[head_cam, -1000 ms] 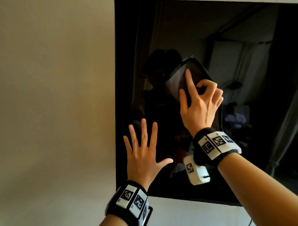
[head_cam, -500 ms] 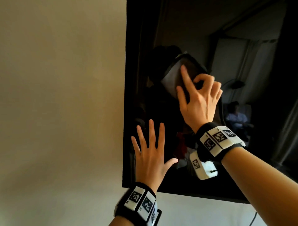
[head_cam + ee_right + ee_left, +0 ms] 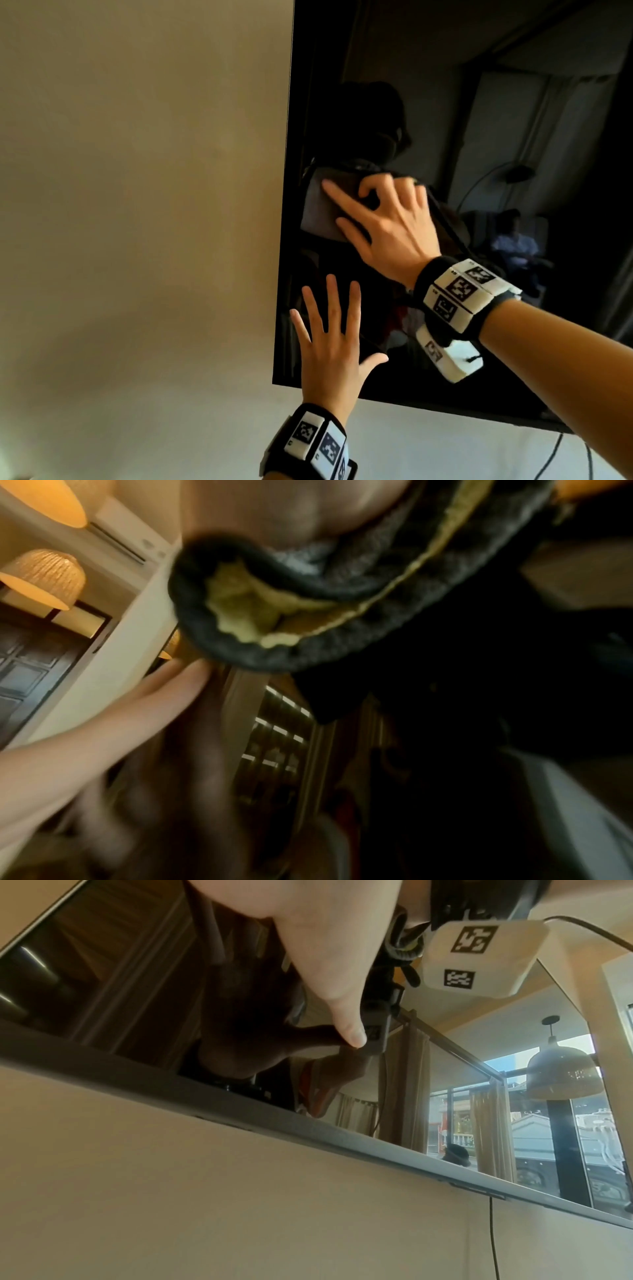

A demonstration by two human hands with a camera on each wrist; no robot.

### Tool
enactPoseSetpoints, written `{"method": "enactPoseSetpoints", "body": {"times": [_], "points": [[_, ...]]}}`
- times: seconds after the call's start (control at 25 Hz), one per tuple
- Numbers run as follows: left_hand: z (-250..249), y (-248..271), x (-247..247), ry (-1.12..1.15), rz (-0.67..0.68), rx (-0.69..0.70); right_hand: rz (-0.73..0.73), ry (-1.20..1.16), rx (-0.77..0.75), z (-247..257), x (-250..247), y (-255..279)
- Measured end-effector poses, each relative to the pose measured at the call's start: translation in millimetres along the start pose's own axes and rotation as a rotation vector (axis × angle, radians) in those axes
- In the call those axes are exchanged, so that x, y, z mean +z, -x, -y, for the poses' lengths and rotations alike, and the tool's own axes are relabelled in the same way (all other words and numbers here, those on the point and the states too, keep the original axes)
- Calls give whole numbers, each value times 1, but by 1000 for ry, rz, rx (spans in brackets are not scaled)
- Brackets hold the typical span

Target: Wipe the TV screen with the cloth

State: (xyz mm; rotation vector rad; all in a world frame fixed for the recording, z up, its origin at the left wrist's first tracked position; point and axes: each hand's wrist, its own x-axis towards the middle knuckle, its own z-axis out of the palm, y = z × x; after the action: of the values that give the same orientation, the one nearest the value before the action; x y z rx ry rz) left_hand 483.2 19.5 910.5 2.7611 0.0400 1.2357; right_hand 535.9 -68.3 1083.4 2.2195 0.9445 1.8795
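The black TV screen (image 3: 445,102) hangs on the wall and reflects the room. My right hand (image 3: 352,207) presses a dark grey cloth (image 3: 317,212) against the glass near the screen's left edge. Its index finger and thumb lie stretched over the cloth, and the other fingers curl into it. In the blurred right wrist view the cloth (image 3: 308,601) is bunched under the palm and shows a yellow inner side. My left hand (image 3: 329,342) lies flat with spread fingers on the screen's lower left corner. Its thumb (image 3: 349,1031) touches the glass.
A beige wall (image 3: 137,240) runs left of and below the TV. The TV's lower bezel (image 3: 308,1123) crosses the left wrist view. A thin black cable (image 3: 555,455) hangs down under the screen at the right.
My right hand has slid the cloth left and slightly down, toward the screen's left edge. The left hand stays flat on the lower corner.
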Motion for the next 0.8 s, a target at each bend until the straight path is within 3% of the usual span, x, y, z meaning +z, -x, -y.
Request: {"method": "enactPoseSetpoints", "body": {"times": [0.12,0.28,0.4,0.56,0.68,0.72,0.8], "points": [[2,1,2,5,-14,3,-65,-41,188,-1,-3,-10],[3,4,5,3,-20,13,28,-6,-64,7,1,2],[5,4,7,3,-30,16,-49,-35,137,0,-3,-5],[5,5,7,4,-14,11,33,-15,-127,6,1,13],[11,10,9,30,-23,28,-44,-16,147,-8,-5,6],[13,15,11,40,-22,30,-50,-23,171,-4,-4,11],[14,28,16,47,-6,37,19,-23,-31,8,1,32]]}}
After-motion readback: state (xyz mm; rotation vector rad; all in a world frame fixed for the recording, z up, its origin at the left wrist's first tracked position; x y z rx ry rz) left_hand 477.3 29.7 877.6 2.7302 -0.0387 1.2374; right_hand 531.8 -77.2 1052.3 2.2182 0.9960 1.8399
